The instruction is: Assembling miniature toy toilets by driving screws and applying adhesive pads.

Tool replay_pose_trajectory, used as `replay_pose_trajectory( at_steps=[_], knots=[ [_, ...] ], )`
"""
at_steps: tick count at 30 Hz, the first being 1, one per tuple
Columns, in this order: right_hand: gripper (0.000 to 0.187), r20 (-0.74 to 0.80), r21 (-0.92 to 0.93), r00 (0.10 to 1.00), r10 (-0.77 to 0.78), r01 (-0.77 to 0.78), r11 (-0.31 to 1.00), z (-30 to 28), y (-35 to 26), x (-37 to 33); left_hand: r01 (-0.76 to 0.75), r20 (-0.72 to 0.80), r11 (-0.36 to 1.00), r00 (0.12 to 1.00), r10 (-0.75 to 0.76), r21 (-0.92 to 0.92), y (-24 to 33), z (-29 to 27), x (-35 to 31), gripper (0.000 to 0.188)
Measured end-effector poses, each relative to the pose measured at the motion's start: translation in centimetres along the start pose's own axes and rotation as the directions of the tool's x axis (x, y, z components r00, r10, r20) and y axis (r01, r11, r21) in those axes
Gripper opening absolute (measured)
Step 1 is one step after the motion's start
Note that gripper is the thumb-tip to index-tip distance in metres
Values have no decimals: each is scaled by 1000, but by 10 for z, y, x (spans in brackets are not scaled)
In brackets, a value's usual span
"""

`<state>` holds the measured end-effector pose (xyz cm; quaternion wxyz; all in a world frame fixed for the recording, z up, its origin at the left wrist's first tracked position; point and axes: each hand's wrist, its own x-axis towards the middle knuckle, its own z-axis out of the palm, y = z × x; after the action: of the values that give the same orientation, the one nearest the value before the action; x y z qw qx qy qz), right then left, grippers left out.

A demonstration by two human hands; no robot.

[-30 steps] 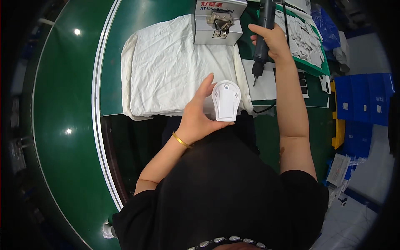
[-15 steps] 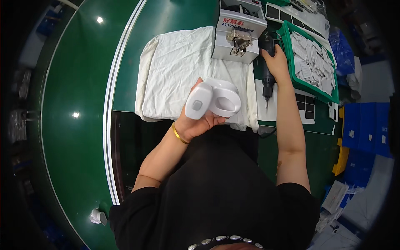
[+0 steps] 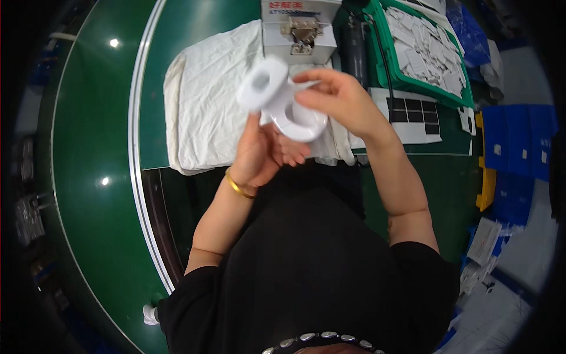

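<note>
A glossy white plastic housing point(image 3: 295, 128), with a rounded oval head and a ring-shaped opening, is tilted above the white cloth, blurred by motion. My right hand point(image 3: 348, 103) has its thumb and fingers closing on the housing's upper right side. Below it, my left hand point(image 3: 262, 150) is palm up with fingers stretched out, its thumb close against the underside of the oval head. Whether the left palm bears any weight cannot be made out. A black electric screwdriver point(image 3: 354, 50) lies behind my right hand, its tip out of sight.
A folded white cloth point(image 3: 206, 100) covers the green table. At the back stands a grey screw-feeding machine point(image 3: 300, 35). A green bin point(image 3: 382, 59) of small white parts is at right, beside a sheet with black squares point(image 3: 415, 115). Blue bins point(image 3: 513, 141) stand farther right.
My right hand has let go of the electric screwdriver and come left to the white housing. The housing has risen and tilted, and my left hand's fingers have opened beneath it.
</note>
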<state>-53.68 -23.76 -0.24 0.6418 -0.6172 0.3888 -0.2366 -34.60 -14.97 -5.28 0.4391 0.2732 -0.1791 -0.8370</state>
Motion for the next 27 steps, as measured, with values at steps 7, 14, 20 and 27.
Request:
replay_pose_trajectory(
  at_steps=[7,14,20,27],
  knots=[
    [33,-105,614,993,-50,104,783,-31,-12,22,-224,-148,872,938,314,434,21,11,-4,52],
    [31,-189,698,980,-64,180,693,-42,-52,37,-281,-135,706,872,471,650,16,19,-3,36],
    [25,-198,465,977,-77,162,870,-20,-10,17,-394,118,165,601,791,904,15,26,10,88],
    [33,-193,387,981,9,68,920,14,1,2,-471,241,69,567,788,880,28,30,12,117]
  ],
)
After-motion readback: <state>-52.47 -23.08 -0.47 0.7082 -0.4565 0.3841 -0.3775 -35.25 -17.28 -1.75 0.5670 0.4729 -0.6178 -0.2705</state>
